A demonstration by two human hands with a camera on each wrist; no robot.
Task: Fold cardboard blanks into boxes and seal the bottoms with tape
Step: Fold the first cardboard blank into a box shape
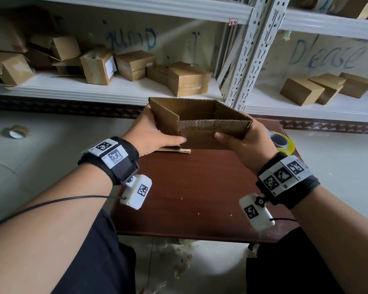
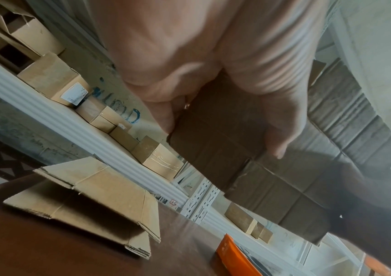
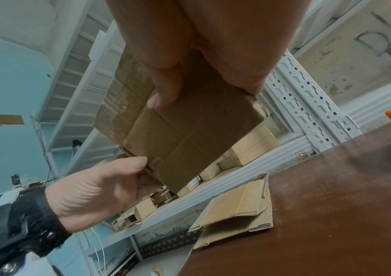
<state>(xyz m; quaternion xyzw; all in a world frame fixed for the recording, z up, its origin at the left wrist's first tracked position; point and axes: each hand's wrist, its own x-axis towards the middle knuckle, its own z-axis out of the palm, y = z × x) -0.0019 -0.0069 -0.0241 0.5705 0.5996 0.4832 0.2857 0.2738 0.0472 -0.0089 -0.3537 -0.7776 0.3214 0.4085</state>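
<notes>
The left hand [image 1: 155,132] gripped the left end of the cardboard blank [image 1: 200,119], thumb on the near wall, and the right hand [image 1: 242,139] pinched its right end, holding it half-opened above the brown table [image 1: 189,198]. The step looked like squaring the blank; next, I judged, the bottom flaps needed folding in before taping. The flaps were hidden, and the tape roll [image 1: 283,143] sat partly behind the right hand.

Yellow tape roll [image 1: 284,143] half hidden behind right hand [image 1: 245,143], flat blanks [image 1: 174,150] mostly covered by held box [image 1: 200,122]
</notes>
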